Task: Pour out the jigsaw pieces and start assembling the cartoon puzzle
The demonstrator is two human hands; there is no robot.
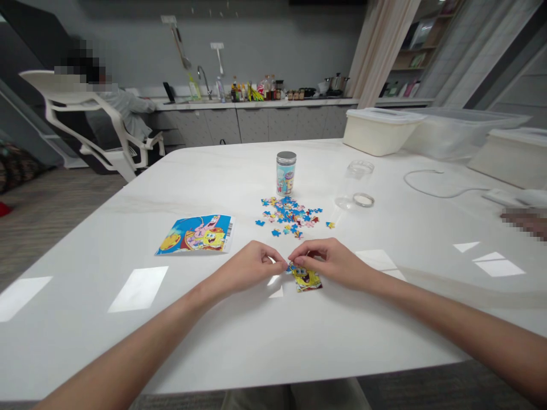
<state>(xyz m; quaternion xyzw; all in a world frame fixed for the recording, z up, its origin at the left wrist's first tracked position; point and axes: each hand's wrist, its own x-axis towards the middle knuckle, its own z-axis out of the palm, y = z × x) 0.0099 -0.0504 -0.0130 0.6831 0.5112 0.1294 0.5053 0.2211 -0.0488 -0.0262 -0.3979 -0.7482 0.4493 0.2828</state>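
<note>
A small joined section of jigsaw puzzle (308, 279), showing a yellow cartoon face, lies on the white table in front of me. At its upper left corner is a blue puzzle piece (290, 268). My left hand (258, 263) pinches that piece's left edge, thumb and forefinger closed. From the other side my right hand (327, 261) is closed at the same corner, its fingertips on the piece and the section's top edge. Loose puzzle pieces (293, 213) lie in a pile just beyond my hands. Left of them rests a picture sheet (199, 233) with cartoon characters.
Behind the pile stands a cartoon-printed tin with a metal lid (286, 173). A clear jar (351, 185) and a ring-shaped lid (363, 200) are to its right. Storage boxes (380, 134) and a cable (427, 191) occupy the right side. A person sits in a white chair (77, 102) at far left.
</note>
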